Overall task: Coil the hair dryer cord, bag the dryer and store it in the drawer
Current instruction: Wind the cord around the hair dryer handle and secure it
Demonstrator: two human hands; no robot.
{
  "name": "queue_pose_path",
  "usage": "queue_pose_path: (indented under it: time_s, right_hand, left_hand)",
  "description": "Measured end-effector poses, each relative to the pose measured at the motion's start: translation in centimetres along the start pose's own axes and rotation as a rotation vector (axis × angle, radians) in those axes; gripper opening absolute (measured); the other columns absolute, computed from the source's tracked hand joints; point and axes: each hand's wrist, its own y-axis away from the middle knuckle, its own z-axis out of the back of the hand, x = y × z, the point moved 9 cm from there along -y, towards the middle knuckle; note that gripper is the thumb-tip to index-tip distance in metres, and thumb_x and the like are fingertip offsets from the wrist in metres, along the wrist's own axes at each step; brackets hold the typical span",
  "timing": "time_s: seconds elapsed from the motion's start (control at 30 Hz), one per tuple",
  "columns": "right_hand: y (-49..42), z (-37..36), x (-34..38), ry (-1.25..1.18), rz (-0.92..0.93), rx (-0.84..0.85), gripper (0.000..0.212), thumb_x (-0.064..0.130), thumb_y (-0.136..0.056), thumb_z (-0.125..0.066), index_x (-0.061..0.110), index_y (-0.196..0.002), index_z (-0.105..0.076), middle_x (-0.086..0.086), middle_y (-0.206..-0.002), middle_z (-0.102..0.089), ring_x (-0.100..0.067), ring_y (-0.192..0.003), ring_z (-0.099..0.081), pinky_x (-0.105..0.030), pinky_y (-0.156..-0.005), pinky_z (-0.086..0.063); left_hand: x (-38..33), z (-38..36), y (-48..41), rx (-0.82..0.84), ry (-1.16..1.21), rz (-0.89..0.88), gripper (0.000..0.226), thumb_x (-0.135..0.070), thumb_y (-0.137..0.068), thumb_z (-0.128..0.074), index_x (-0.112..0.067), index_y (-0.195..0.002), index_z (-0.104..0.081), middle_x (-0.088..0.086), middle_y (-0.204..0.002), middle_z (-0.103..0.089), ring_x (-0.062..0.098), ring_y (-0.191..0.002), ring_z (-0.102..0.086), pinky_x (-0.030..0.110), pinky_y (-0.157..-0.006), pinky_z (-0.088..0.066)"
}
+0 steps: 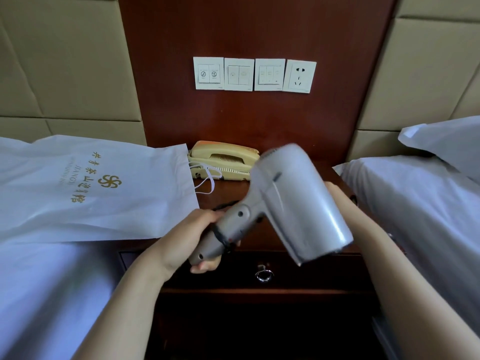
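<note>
My left hand (189,237) grips the grey plastic hair dryer (293,203); my right hand (335,193) is mostly hidden, hold unclear. Bagging comes next, I judge: the white fabric bag (104,188) needs opening.

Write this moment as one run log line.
left hand: grips hair dryer handle | right hand: behind hair dryer, grip hidden | bag: on bed | drawer: shut

A dark reddish wooden wall panel (259,35) carries four white switch and socket plates (254,74) between beige padded wall panels (65,61). White-sheeted beds (52,294) flank a dark wooden nightstand (233,292).
</note>
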Motion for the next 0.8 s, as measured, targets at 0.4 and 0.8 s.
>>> queue_pose_path:
  time_s: [0.4, 0.8]
  right_hand:
    - [1.7, -3.5, 3.6, 0.412, 0.186, 0.234, 0.029, 0.036, -0.094, -0.047, 0.048, -0.068, -0.049, 0.014, -0.078, -0.060, -0.016, -0.079, -0.059, -0.039, -0.073, -0.051]
    - [4.2, -4.6, 10.8, 0.655, 0.596, -0.135, 0.021, 0.032, -0.088, -0.040, 0.022, -0.086, -0.059, 0.003, -0.062, -0.060, -0.023, -0.047, -0.056, -0.025, -0.036, -0.029]
  left_hand:
    - [0.6, 3.1, -0.9, -0.062, 0.606, -0.147, 0.039, -0.032, -0.094, -0.028, -0.005, -0.080, -0.052, 0.007, -0.063, -0.050, 0.014, -0.026, -0.033, 0.013, -0.031, -0.025]
    - [1.7, 6.0, -0.2, -0.611, 0.317, -0.140, 0.029, -0.017, -0.089, -0.027, -0.005, -0.087, -0.053, 0.014, -0.066, -0.051, 0.018, -0.032, -0.040, 0.018, -0.035, -0.027]
